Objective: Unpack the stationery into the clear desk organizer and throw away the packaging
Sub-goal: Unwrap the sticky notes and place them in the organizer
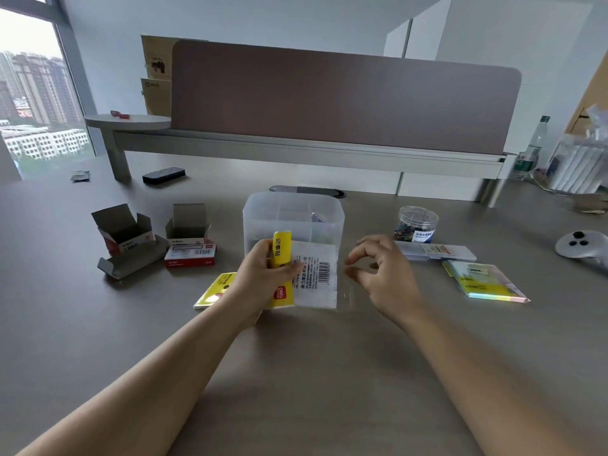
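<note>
Half the job at most looks done, judging from how things lie. One yellow-and-clear packet (297,274) is in the left hand (263,274), thumb and fingers curled round its yellow edge, held upright just in front of the clear desk organizer (292,218). Whether the packet is already opened I cannot tell; the clear part blurs against the organizer. The right hand (378,268) hovers just beside the packet's right edge, fingers loosely curled, holding nothing. The organizer seems to have something small in a rear compartment, but its frosted walls make that uncertain. Another yellow packet (214,289) lies flat under the left wrist. Left of the organizer stand two opened cardboard boxes (148,235) and a red box (190,255), their packaging not yet thrown away. On the right, a jar of clips (417,225), a flat clear case (437,252) and wrapped sticky notes (487,281) wait on the desk (312,373), apparently untouched
</note>
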Demonstrator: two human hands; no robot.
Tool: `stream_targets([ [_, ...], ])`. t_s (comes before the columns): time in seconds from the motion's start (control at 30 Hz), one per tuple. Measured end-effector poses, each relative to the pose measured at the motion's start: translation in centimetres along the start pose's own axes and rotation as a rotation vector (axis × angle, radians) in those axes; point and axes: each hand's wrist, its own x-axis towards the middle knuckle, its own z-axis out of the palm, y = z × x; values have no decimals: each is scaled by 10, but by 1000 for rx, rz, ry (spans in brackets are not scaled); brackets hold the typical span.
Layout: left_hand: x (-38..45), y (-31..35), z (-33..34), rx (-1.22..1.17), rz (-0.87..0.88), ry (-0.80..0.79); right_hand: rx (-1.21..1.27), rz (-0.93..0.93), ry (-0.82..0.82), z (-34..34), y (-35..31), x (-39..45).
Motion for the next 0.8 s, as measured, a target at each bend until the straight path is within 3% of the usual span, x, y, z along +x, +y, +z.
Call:
stream_targets([
  [0.1,1,1,1,-35,34,51,-3,69,-79,0,1,1],
  [0.43,-3,20,-1,-103,154,108,589,306,-163,8,-38,24],
  [0.8,32,61,-40,-1,249,135,633,334,-159,16,-71,81],
])
